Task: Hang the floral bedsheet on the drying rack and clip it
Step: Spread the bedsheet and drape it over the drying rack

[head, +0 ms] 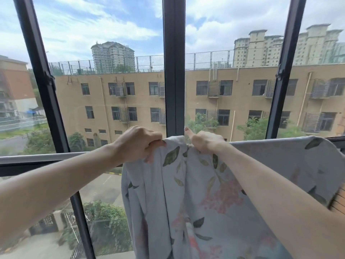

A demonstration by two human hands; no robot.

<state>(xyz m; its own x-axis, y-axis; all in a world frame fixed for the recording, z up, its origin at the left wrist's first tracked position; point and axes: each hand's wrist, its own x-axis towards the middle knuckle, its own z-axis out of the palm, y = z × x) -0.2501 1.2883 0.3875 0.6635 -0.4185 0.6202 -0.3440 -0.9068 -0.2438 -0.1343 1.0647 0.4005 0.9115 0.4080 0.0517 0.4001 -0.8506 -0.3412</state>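
Both hands [138, 143] [204, 142] grip floral bedsheet [196, 193] on rail [46, 157].

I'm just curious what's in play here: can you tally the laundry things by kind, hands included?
Hands: 2, the left hand and right hand, both gripping the sheet's top edge.
Floral bedsheet: 1, draped over the rail.
Drying rail: 1.
Clips: 0 visible.
Total: 4.

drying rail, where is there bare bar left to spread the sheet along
Bare rail runs from the left hand out to the slanted window frame on the left. From the left hand rightward it is crowded: the floral bedsheet is bunched between both hands and covers the bar past the right hand to the frame's right edge.
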